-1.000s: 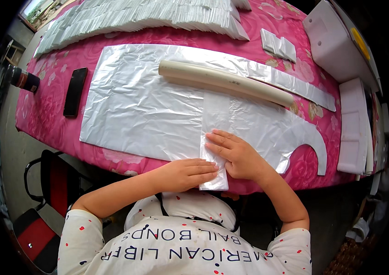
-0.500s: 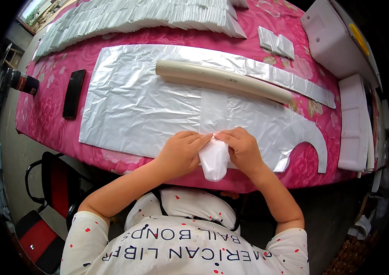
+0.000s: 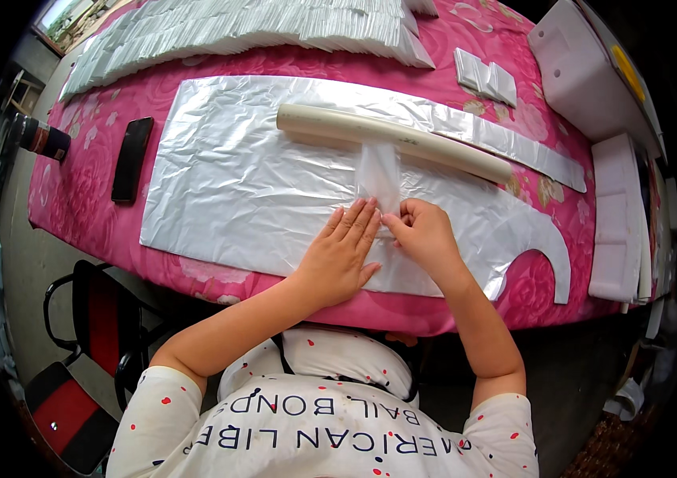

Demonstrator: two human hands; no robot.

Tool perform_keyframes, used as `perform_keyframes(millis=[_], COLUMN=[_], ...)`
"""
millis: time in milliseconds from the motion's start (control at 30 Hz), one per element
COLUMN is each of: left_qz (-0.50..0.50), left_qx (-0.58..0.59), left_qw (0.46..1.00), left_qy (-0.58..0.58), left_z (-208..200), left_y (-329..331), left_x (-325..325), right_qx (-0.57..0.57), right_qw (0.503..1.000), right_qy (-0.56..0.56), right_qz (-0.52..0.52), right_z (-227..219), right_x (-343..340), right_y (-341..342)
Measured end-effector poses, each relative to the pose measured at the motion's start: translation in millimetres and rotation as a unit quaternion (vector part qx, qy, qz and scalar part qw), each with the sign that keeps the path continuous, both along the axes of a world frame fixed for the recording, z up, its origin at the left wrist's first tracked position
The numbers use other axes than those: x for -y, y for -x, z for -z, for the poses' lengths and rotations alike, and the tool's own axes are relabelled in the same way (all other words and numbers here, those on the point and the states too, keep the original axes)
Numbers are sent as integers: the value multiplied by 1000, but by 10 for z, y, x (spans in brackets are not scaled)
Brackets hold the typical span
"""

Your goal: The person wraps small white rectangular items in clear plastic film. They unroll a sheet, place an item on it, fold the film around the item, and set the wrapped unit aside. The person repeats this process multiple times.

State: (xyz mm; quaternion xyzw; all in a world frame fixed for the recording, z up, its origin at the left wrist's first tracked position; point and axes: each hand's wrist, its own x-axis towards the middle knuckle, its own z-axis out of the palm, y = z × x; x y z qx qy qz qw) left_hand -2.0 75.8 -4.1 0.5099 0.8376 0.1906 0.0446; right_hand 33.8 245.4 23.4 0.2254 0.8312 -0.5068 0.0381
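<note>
A small, thin, translucent white plastic bag [image 3: 378, 169] lies on a stack of large silvery-white plastic bags [image 3: 219, 183], its far end close to the cardboard tube. My left hand [image 3: 340, 253] rests on its near end, palm down, fingers stretched out and pointing away from me. Just to the right, my right hand [image 3: 427, 233] has its thumb and bent fingers closed at the bag's right edge. The part of the bag under my left fingers is hidden. Across the stack, beyond both hands, lies the long beige cardboard tube [image 3: 394, 142].
Rows of folded white plastic packets [image 3: 251, 28] line the far side of the pink floral tablecloth [image 3: 482, 36]. A smaller packet pile [image 3: 486, 77] lies far right. White foam boxes [image 3: 616, 215] stand right; a black phone [image 3: 131, 159] and a dark jar [image 3: 42, 139] are left.
The plastic bag, which hung bunched between both hands over the table edge, now lies spread toward the tube. My left hand has flattened onto it; my right still pinches its edge.
</note>
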Motion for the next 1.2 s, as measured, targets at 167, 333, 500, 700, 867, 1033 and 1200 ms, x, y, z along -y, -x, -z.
perform_keyframes(millis=[167,333,500,700,867,1033,1200], left_qz=[-12,-21,-46,-19,29,127,129], left_qx=[-17,-28,-80,-142,-69,-27,-25], left_qw=[1000,999,993,987,993,983,987], left_qy=[13,-10,-76,-73,-88,-126,-93], left_z=[32,-11,20,-1,-99,-146,-150], left_y=[-1,41,120,236,252,-81,-103], left_x=[-4,-31,-119,-158,-42,322,450], right_qx=[-86,-292,-299,-277,-303,-344,-344], right_qw=[984,873,861,889,873,849,854], right_qy=[-159,-381,-328,-249,-266,-273,-262], right_qz=[-11,-90,-246,-265,-275,-295,-290], right_z=[-31,103,154,84,110,134,126], right_x=[103,-15,-173,-280,-293,-59,77], right_y=[-105,-163,-57,55,34,-317,-494])
